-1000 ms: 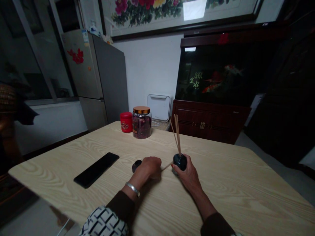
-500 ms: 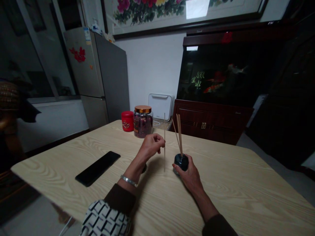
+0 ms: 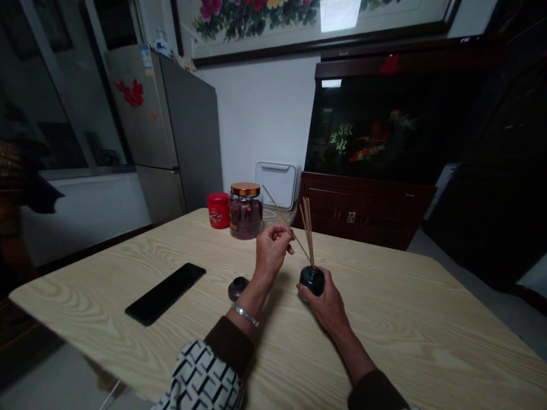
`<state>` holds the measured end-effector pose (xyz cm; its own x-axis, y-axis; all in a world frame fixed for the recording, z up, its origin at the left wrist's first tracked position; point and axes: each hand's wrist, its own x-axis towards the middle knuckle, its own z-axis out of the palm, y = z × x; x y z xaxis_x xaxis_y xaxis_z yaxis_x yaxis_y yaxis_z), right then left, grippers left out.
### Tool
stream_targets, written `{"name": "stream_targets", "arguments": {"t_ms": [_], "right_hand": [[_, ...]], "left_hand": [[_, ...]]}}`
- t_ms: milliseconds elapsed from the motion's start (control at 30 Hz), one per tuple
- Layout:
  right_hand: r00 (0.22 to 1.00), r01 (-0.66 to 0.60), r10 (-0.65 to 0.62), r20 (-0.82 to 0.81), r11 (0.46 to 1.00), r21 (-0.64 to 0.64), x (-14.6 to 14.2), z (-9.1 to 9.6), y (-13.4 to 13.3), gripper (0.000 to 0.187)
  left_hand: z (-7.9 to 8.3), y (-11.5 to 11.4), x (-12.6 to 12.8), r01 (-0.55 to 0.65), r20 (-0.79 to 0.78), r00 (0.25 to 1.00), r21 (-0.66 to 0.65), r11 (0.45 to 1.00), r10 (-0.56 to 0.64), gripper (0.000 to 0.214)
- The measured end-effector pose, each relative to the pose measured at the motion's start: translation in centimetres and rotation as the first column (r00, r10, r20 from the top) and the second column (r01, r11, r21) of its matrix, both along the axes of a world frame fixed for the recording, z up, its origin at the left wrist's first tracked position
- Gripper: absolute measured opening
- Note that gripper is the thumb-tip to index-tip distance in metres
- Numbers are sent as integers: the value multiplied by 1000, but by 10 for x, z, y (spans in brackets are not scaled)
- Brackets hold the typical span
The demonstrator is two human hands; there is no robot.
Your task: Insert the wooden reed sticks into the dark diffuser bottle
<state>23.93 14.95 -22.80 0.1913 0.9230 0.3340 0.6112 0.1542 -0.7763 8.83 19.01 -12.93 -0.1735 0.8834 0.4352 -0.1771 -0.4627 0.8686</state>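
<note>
One thin reed [image 3: 282, 217] is pinched in my left grip [image 3: 272, 250], held between thumb and fingertips above the worktop [image 3: 384, 324]. Its long axis slants from upper left, where the far end reaches the jar [image 3: 245, 213], down to the right, where the near end points at the bottle [image 3: 311, 281]. That near end sits just beside the bundle of reeds [image 3: 308, 230] standing in the bottle, and I can't tell whether they touch. My fingers hide the reed's middle. My right grip [image 3: 327, 304] is closed around the dark bottle, covering its lower part, so its base is hard to make out. A dark lid [image 3: 237, 288] lies near my left wrist, a phone [image 3: 164, 294] lies farther left, and a red tin [image 3: 218, 210] stands beside the jar.
</note>
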Motion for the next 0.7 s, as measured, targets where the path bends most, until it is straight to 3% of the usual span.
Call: {"name": "stream_targets", "arguments": {"t_ms": [133,267,500,700], "right_hand": [[1000,-12,12,1,1000,4,1,-1,0,62],[1000,-21,21,10,1000,2,1,0,0,62],[999,-36,36,-17,999,-25,1,3,-2,63],[998,-53,52,-33,998,-16,2,2,-1,61]], "left_hand": [[-5,-3,7,-20,-63,998,39,999,22,20],[-7,-9,15,-39,-222,973,74,997,54,16],[-15,-17,26,-59,-523,843,136,989,123,9],[-35,-16,29,-100,-651,752,42,994,103,13]]}}
